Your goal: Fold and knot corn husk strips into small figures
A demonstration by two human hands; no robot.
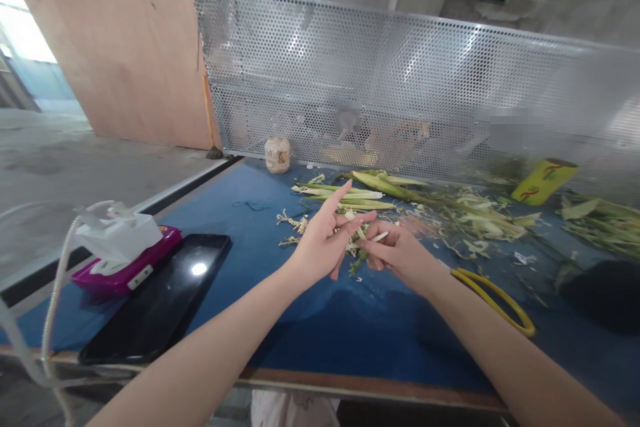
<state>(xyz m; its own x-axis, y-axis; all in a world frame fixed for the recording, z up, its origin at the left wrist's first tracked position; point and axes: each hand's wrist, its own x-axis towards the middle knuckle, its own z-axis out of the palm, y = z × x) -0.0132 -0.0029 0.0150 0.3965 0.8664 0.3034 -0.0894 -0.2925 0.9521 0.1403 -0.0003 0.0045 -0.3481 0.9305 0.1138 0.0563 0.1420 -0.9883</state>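
Both hands meet over the middle of a blue-topped table, at a small bunch of pale and green plant strips (359,253) that look like corn husk. My left hand (323,240) has one finger pointing up, while others reach across to the bunch and close on it. Pinched in my right hand (393,247) is the bunch's right side, with a thin white end sticking out between the fingers. Part of the bunch is hidden by the fingers. Just left of it lies a pale knotted strip piece (293,221). Behind the hands are long green husk leaves (345,193).
Loose shreds (475,213) spread at right, near yellow scissor-like handles (500,300) by my right forearm. A yellow roll (544,181) and a wrapped pale roll (277,155) stand before a perforated metal screen (400,80). At left are a black phone (160,300) and magenta power strip (125,273).
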